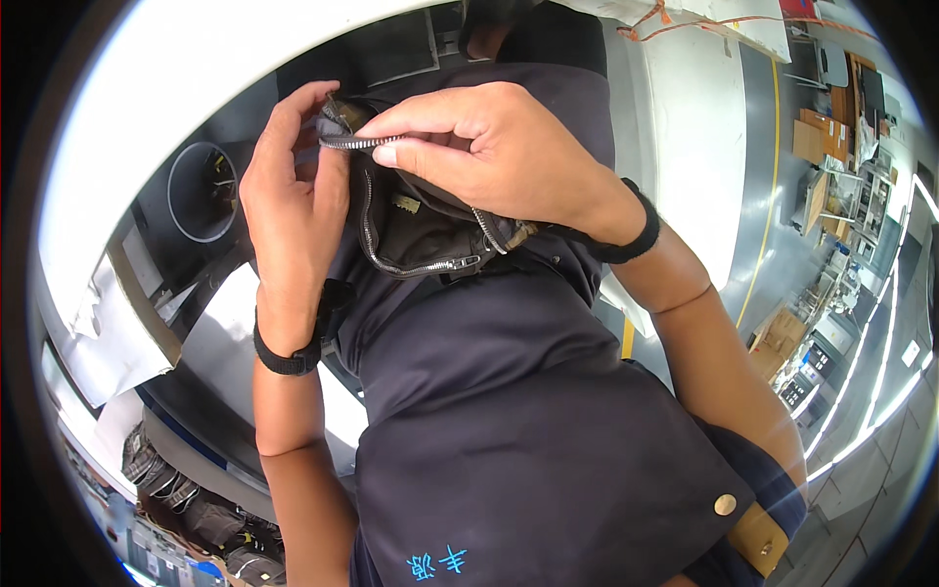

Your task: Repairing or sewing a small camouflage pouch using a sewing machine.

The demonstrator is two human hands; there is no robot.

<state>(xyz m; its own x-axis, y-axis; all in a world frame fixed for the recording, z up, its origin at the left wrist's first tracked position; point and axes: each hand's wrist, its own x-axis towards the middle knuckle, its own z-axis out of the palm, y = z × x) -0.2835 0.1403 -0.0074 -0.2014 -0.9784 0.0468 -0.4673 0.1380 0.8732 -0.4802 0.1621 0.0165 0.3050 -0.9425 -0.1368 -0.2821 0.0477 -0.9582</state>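
A small dark bag (421,238) with metal-toothed zippers lies over my lap, against the dark apron (548,430). My left hand (293,191) grips the bag's far left edge, fingers behind and thumb in front. Between the thumb and fingertips of my right hand (509,152) is a strip of zipper (350,144), which runs across to the left hand. Another zipper curves round the bag's near side, and its metal slider (466,262) sits at the near right. A small pale tag (406,203) shows on the dark fabric. The fingertips behind the bag are partly hidden.
To the left stands a round grey bin (176,201) with small things inside. A white table (147,88) curves along the far left. Several dark bags (205,519) are piled at the lower left. Cardboard boxes (820,137) and shelving stand far right, beyond a yellow floor line (761,254).
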